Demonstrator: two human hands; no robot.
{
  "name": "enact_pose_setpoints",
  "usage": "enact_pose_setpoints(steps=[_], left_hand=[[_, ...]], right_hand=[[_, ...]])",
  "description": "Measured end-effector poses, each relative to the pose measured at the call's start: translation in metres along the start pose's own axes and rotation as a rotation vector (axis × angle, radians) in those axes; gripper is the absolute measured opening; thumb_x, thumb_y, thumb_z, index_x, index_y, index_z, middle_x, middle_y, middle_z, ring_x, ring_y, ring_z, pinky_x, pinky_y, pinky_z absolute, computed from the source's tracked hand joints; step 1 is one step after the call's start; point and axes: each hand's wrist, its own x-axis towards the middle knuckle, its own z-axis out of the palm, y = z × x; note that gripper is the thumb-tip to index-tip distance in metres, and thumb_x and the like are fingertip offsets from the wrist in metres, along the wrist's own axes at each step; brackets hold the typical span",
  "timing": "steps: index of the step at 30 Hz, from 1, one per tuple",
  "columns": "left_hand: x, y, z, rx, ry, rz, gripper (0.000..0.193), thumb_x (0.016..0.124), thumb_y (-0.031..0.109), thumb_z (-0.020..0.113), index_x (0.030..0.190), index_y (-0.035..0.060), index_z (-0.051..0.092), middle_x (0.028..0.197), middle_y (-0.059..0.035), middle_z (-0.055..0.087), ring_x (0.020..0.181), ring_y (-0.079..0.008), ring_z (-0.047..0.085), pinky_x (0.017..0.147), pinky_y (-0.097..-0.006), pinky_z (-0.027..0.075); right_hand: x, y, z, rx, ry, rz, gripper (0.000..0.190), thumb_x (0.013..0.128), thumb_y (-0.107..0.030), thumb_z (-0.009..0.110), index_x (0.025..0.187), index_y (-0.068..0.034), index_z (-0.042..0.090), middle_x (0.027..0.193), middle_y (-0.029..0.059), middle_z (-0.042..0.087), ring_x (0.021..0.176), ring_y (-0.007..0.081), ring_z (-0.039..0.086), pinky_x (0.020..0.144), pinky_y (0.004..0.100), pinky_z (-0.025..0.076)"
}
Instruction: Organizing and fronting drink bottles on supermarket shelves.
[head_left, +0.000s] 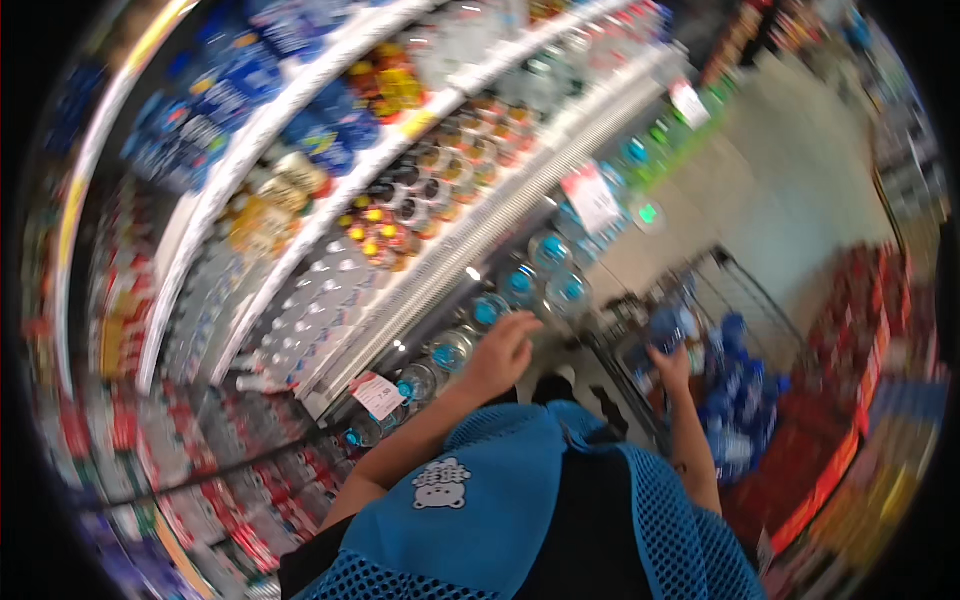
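My left hand (506, 351) is raised with bent fingers and nothing visible in it, above a row of large clear bottles with blue caps (451, 354) along the foot of the shelving. On the right, my right hand (670, 361) grips a blurred, bluish clear plastic bottle (667, 327) over the near part of a wire shopping cart (757, 296). Inside the cart, beside that hand, lie blue bottles (739, 397) and other goods too blurred to name.
Lit refrigerated shelves (442, 259) full of drink bottles curve along the left. Price signs (596, 199) stand above the floor-level bottles. A red-edged display (829, 465) of red packages borders the cart on the right. Tiled floor (787, 172) shows beyond the cart.
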Motion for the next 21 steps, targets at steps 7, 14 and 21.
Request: enact_pose_setpoints(steps=[7, 14, 21], left_hand=[[0.043, 0.052, 0.035, -0.314, -0.199, -0.1, 0.044, 0.078, 0.003, 0.067, 0.12, 0.003, 0.052, 0.117, -0.0127, 0.055, 0.113, -0.0245, 0.054, 0.094, -0.0372, 0.045], [0.063, 0.109, 0.06, -0.565, -0.327, -0.082, 0.09, 0.07, 0.015, 0.08, 0.141, 0.0075, 0.025, 0.133, -0.0134, 0.041, 0.123, -0.0258, 0.045, 0.101, -0.0381, 0.038], [0.046, 0.102, -0.012, -1.226, -0.284, -0.477, 0.083, 0.075, 0.025, 0.073, 0.139, 0.0033, 0.025, 0.118, -0.0196, 0.056, 0.1, -0.0305, 0.063, 0.076, -0.0391, 0.057]], right_hand=[[-0.017, -0.159, -0.07, 0.087, 0.12, -0.083, 0.048, 0.069, -0.023, 0.078, 0.108, -0.002, 0.058, 0.098, 0.0064, 0.066, 0.089, 0.0145, 0.062, 0.082, 0.0319, 0.048], [-0.029, -0.238, -0.057, 0.623, -0.123, -0.021, 0.057, 0.082, -0.047, 0.064, 0.117, -0.003, 0.056, 0.105, 0.0051, 0.062, 0.093, 0.013, 0.056, 0.084, 0.0286, 0.043], [-0.005, -0.313, -0.015, 1.319, -0.515, -0.086, 0.051, 0.096, -0.045, 0.044, 0.125, -0.004, 0.051, 0.123, 0.0091, 0.057, 0.107, 0.0195, 0.058, 0.092, 0.0362, 0.045]])
